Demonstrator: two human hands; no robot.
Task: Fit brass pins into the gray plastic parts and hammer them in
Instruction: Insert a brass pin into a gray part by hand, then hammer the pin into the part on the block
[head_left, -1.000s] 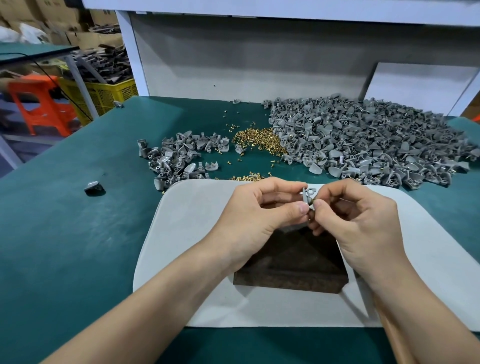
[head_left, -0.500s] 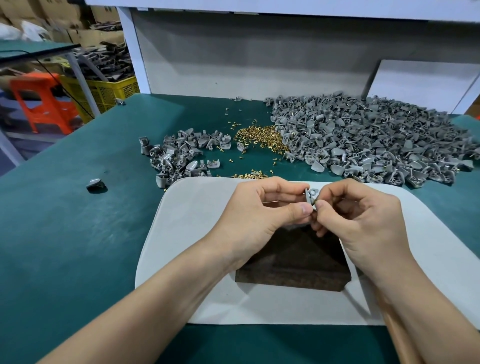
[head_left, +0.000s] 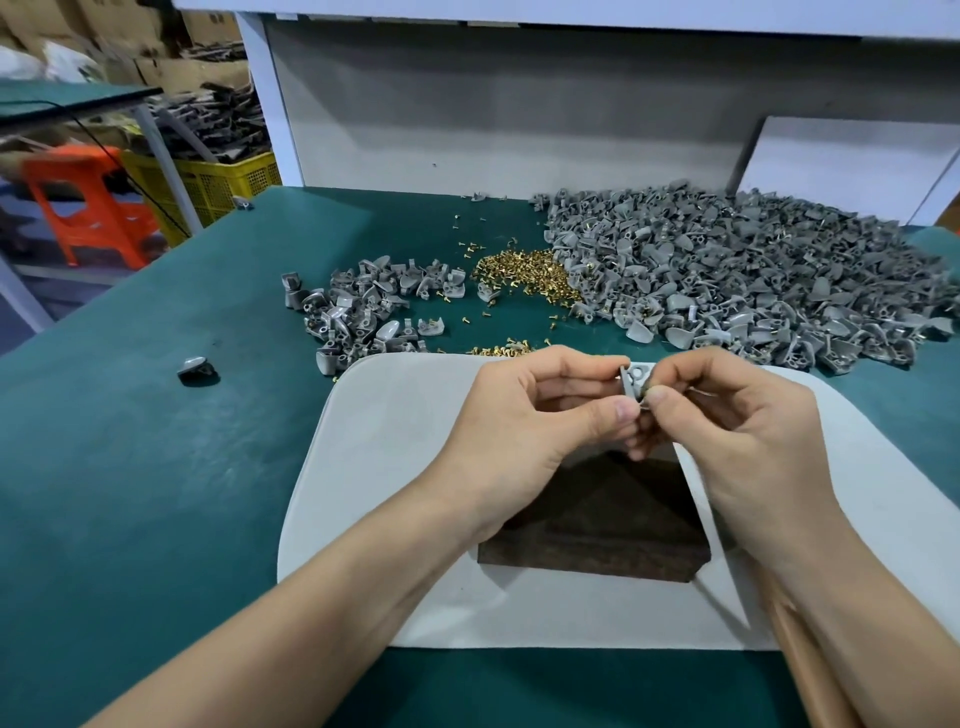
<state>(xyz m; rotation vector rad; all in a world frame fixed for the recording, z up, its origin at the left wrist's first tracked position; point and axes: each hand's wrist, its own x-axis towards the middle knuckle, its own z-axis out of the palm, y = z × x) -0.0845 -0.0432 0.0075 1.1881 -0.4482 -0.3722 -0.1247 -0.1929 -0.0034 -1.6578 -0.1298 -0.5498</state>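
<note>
My left hand (head_left: 540, 421) pinches a small gray plastic part (head_left: 635, 379) between thumb and forefinger, above the dark block (head_left: 597, 525) on the white mat (head_left: 395, 467). My right hand (head_left: 727, 431) pinches a brass pin (head_left: 644, 396) against the part's lower edge; the pin is mostly hidden by my fingertips. A big pile of gray parts (head_left: 737, 275) lies at the back right, a smaller pile (head_left: 363, 312) at the back left, and a heap of brass pins (head_left: 524, 273) between them.
One gray part (head_left: 197, 368) lies alone on the green table (head_left: 130, 467) at the left. A wooden handle (head_left: 800, 654) runs under my right forearm. Behind the table stands a white panel (head_left: 493, 104); a yellow crate (head_left: 218, 182) and an orange stool (head_left: 88, 208) are far left.
Both hands stay together over the block, still working the pin at the gray part. The part has turned slightly between my fingers.
</note>
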